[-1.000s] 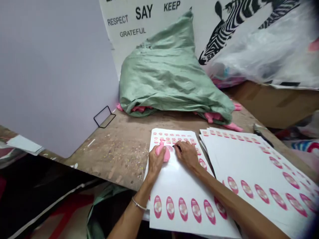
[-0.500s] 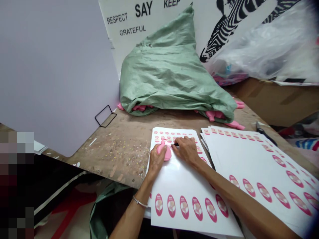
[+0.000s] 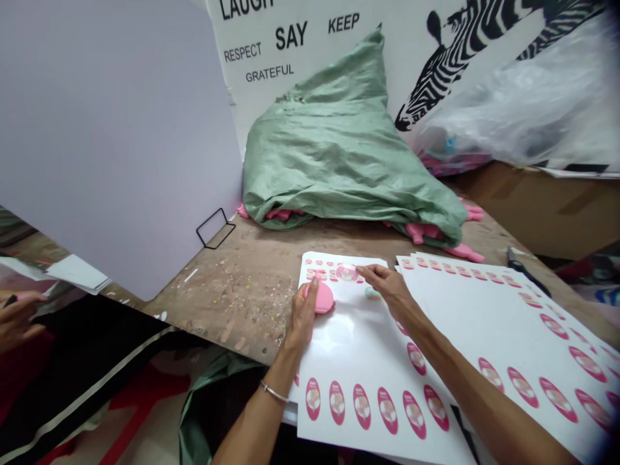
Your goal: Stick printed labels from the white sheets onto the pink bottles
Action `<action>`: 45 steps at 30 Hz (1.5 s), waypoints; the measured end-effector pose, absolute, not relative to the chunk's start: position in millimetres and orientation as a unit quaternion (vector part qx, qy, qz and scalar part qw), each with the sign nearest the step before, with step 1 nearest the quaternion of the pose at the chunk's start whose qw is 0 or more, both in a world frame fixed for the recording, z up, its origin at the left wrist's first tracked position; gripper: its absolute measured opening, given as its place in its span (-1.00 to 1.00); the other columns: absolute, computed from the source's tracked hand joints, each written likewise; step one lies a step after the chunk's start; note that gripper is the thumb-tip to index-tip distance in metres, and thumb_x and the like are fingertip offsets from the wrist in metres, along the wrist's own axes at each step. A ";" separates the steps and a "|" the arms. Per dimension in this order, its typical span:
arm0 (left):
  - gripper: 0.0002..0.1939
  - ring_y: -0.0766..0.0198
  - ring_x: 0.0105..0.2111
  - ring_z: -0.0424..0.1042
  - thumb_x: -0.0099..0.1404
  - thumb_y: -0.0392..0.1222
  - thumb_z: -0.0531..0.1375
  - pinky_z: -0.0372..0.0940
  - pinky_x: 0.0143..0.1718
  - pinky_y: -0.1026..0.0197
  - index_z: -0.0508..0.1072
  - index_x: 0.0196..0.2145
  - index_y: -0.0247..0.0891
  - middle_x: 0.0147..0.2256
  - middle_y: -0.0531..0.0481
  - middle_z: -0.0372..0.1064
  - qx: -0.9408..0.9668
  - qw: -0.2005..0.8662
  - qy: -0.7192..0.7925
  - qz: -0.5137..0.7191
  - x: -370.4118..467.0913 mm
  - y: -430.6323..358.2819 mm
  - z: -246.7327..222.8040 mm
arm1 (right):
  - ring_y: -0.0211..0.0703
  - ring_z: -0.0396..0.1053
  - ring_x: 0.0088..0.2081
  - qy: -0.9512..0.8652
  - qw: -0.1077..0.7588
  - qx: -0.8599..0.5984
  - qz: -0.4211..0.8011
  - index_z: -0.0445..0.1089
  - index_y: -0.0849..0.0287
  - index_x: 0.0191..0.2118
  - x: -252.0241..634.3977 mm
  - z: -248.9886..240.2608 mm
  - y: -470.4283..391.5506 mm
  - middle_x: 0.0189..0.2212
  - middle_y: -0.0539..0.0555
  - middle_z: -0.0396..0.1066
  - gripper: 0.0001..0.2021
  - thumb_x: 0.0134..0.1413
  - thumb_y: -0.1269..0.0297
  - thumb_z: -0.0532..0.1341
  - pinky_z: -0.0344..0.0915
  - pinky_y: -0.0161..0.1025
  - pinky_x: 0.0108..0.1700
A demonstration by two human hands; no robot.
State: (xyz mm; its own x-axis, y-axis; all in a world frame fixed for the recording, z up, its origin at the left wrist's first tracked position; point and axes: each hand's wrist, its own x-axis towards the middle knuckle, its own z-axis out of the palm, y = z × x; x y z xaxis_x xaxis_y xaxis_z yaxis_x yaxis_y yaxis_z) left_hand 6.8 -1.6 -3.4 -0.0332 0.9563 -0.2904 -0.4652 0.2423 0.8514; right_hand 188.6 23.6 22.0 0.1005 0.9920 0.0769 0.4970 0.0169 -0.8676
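Left hand (image 3: 302, 315) grasping a small pink bottle-shaped piece (image 3: 324, 299) above a stack of label sheets (image 3: 358, 352); right hand (image 3: 394, 294), fingertips pinched together, holding an oval pink-and-white sticker (image 3: 347, 272) near it. More printed sheets (image 3: 450, 310) lie alongside on a worn tabletop (image 3: 217, 287), a green sack (image 3: 329, 155) behind

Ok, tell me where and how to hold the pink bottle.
Take the pink bottle by the left edge of its round body, coming from the left, as the left hand does. The body looks broad, with a narrower top pointing away; this grip should leave its right side free.
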 end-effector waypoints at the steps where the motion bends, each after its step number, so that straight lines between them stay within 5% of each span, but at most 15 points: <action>1: -0.48 0.18 -0.46 0.45 0.11 0.21 0.20 0.40 -0.37 0.09 0.41 -0.22 -0.35 -0.37 -0.11 0.42 0.250 0.660 0.439 0.556 6.9 -4.2 0.9 | -0.27 0.29 -0.47 -0.573 0.421 -0.617 0.337 0.41 0.17 -0.36 186.5 26.2 16.1 -0.50 -0.01 0.40 -0.58 -0.01 -0.14 0.15 0.22 -0.33 -0.44; 6: -0.37 0.11 -0.43 0.49 0.23 0.26 0.03 0.44 -0.38 0.04 0.40 -0.11 -0.42 -0.29 -0.25 0.47 0.228 0.709 0.377 0.550 9.4 -21.5 24.0 | -0.09 0.40 -0.22 -0.532 0.479 -0.541 0.441 0.51 0.14 -0.25 160.4 42.6 -19.5 -0.25 0.09 0.50 -0.62 -0.11 -0.04 0.29 0.32 -0.20 -0.15; 9: -0.36 0.10 -0.40 0.49 0.22 0.28 0.02 0.45 -0.37 0.03 0.44 -0.16 -0.42 -0.27 -0.26 0.48 0.245 0.709 0.368 0.549 11.2 -29.4 32.1 | -0.02 0.41 -0.16 -0.539 0.483 -0.523 0.450 0.54 0.15 -0.28 151.5 45.8 -28.9 -0.27 0.09 0.52 -0.67 -0.10 0.00 0.30 0.31 -0.12 -0.06; 45: -0.35 0.08 -0.34 0.51 0.24 0.32 -0.05 0.43 -0.28 -0.01 0.43 -0.15 -0.34 -0.26 -0.20 0.48 0.265 0.705 0.370 0.543 7.6 -38.3 39.4 | -0.11 0.40 -0.32 -0.581 0.478 -0.518 0.407 0.52 0.17 -0.26 146.6 47.6 -34.3 -0.34 0.07 0.51 -0.67 -0.05 0.03 0.27 0.35 -0.19 -0.26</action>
State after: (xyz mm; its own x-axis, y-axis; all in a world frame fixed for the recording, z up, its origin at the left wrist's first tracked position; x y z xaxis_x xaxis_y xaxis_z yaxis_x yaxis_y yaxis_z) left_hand 7.6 -38.3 39.4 0.1353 0.9626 -0.2349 -0.5703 0.2696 0.7760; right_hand 146.6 -34.3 47.6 -0.0064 0.9910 0.1334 0.2122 0.1318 -0.9683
